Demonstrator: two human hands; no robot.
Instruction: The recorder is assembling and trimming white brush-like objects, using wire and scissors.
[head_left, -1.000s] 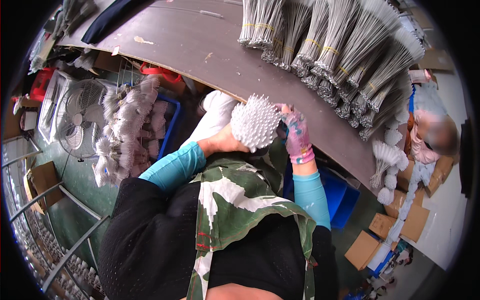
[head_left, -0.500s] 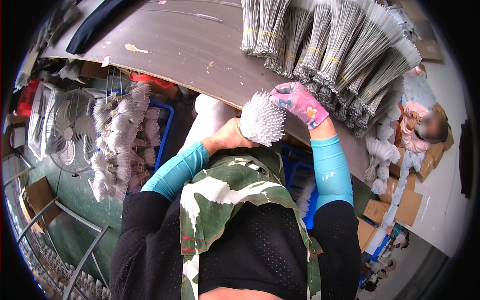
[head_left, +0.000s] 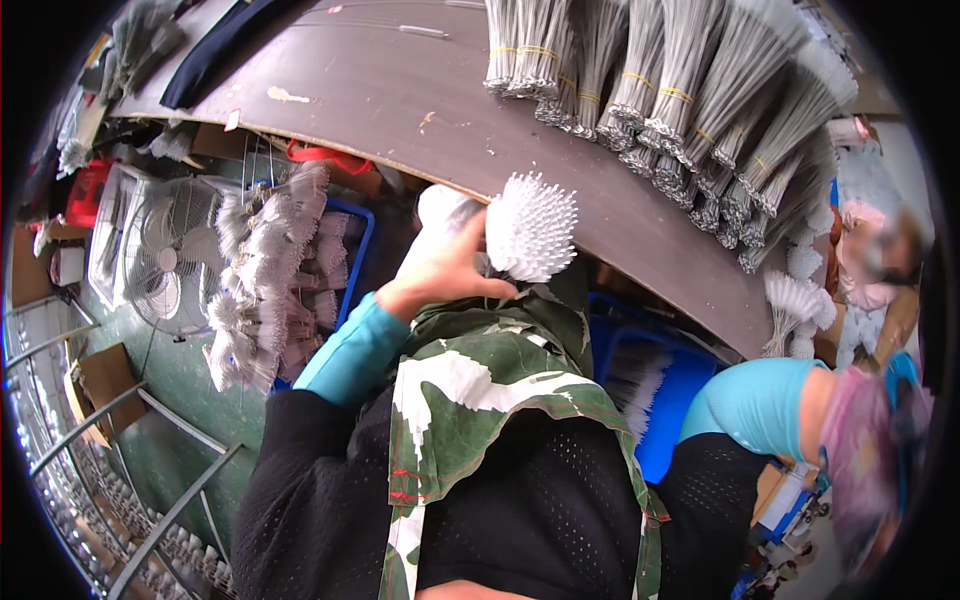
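Note:
A tight bundle of thin wire brushes (head_left: 531, 226), its white bristle tips pointing up, stands upright just off the table edge, above my lap. My bare left hand (head_left: 452, 262) wraps its near left side, thumb and fingers set apart around it. The lower part of the bundle is hidden by the hand and my apron. Far off to the right, my right hand (head_left: 868, 455) in a pink flowered glove is smeared by motion, so its fingers cannot be made out. Close to it is a blue curved thing (head_left: 906, 430), too blurred to name.
Many banded bundles of wire brushes (head_left: 665, 115) lie on the brown table (head_left: 400, 110). Below its edge stand blue bins (head_left: 690, 385). On the left are hanging white brush bundles (head_left: 260, 270), a fan (head_left: 170, 258) and metal rails (head_left: 185, 490). A person (head_left: 870, 250) sits at right.
My right hand has left the bundle's tips and swung far out to the right. My left hand stays at the bundle, its fingers now more spread. The view has shifted slightly.

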